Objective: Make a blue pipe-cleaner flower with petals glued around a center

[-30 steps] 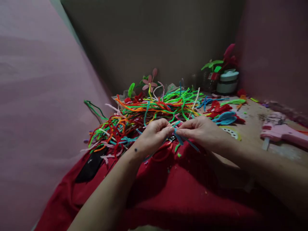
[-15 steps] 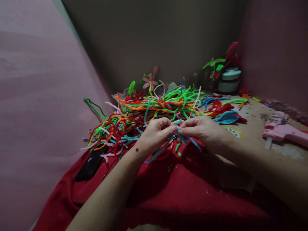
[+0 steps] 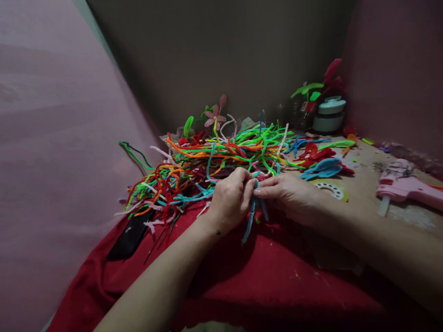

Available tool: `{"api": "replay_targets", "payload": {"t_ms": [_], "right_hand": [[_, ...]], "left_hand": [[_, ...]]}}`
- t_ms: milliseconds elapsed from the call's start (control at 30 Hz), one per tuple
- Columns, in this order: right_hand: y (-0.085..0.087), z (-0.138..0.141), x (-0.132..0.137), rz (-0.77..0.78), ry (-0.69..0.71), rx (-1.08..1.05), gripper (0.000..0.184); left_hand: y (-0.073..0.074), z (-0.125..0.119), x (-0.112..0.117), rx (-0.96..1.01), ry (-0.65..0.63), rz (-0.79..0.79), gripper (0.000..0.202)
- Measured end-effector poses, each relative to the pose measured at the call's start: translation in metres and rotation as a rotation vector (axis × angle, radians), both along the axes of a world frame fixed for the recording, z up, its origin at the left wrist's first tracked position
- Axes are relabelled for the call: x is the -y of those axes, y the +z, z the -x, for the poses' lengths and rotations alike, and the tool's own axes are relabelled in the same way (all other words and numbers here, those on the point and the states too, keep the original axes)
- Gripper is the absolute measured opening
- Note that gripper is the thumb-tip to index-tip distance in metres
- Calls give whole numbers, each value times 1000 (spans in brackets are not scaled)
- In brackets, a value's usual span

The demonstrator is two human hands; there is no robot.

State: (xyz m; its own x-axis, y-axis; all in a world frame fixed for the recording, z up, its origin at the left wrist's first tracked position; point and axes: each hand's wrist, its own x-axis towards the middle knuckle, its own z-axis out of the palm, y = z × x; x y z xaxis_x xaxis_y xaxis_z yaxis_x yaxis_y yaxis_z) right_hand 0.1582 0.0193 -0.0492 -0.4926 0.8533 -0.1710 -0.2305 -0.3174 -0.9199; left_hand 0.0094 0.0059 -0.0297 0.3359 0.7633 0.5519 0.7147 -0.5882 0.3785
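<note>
A red cloth (image 3: 263,276) spreads in front of a brown tabletop (image 3: 362,168) in a dim corner between plain walls (image 3: 221,55), a tangle of bright fuzzy stems (image 3: 242,150) heaped beyond it. Over the cloth, slim light-blue stems (image 3: 252,216), fuzzy, ends dangling, sit pinched between the fingertips of left hand (image 3: 229,196) and right hand (image 3: 290,193).

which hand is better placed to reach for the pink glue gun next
Probably the right hand: the pink glue gun lies off to its side, nearer than to the left hand. Both hands hold blue strips, though.
</note>
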Motion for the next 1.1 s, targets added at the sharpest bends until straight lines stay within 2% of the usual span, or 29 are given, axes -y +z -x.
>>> {"api": "replay_targets", "payload": {"t_ms": [100, 167, 233, 333, 400, 567, 700, 767, 933, 1033, 1100], "right_hand": [[-2, 1, 0, 8, 0, -19, 20], [-3, 1, -1, -13, -12, 5, 19], [-3, 0, 0, -33, -16, 34, 17], [1, -1, 1, -73, 12, 65, 14], [5, -2, 2, -104, 41, 95, 14], [7, -2, 3, -143, 3, 115, 15], [3, -1, 1, -112, 41, 58, 17], [2, -1, 1, -78, 40, 64, 17], [1, 0, 0, -80, 31, 65, 11], [1, 1, 2, -48, 69, 36, 9], [2, 1, 3, -30, 80, 35, 10]], "left_hand": [[-2, -2, 0, 35, -1, 8, 9], [-1, -2, -1, 109, -12, 72, 10], [2, -2, -2, 248, -39, 211, 11], [8, -1, -2, 507, -121, 534, 15], [12, -1, -1, 602, -158, 696, 18], [10, 1, -2, 744, -147, 778, 19], [3, 2, -4, 904, -213, 942, 17], [1, 2, -6, 905, -227, 930, 17], [6, 1, -5, 715, -206, 732, 16], [8, -1, -4, 593, -130, 641, 13], [8, 0, -4, 455, -79, 512, 11]]}}
